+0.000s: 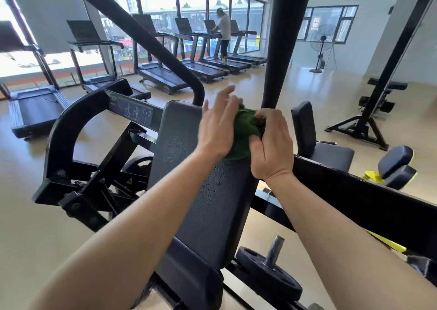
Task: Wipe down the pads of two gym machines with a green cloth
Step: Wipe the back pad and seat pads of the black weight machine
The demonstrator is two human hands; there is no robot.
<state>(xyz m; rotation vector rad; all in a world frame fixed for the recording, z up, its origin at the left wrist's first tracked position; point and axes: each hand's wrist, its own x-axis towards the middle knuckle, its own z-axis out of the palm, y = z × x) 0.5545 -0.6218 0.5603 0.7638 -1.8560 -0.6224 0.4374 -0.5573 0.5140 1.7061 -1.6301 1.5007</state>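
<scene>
At frame centre, both hands met on a bunched green cloth (pixel 243 130) sitting at the upper right part of a long dark pad (pixel 189 158). Left hand (pixel 218 125) lay over the cloth's left side, fingers mostly extended, palm pressing rather than gripping. Right hand (pixel 272 144) pinched the cloth's right side, fingers curled in, thumb against the fabric. Cloth was crumpled, no clear long axis. Pad's long axis ran from lower centre of frame up toward upper centre, tilted slightly left at the top, face toward the camera. Pad sat on a black machine frame (pixel 78 125) at left. Weight plate (pixel 269 269) on a metal peg lay at lower right. Second padded seat (pixel 305 127) stood right of the hands. Treadmills (pixel 165 73) lined the windows across the upper frame, another person (pixel 223 34) standing on one.
</scene>
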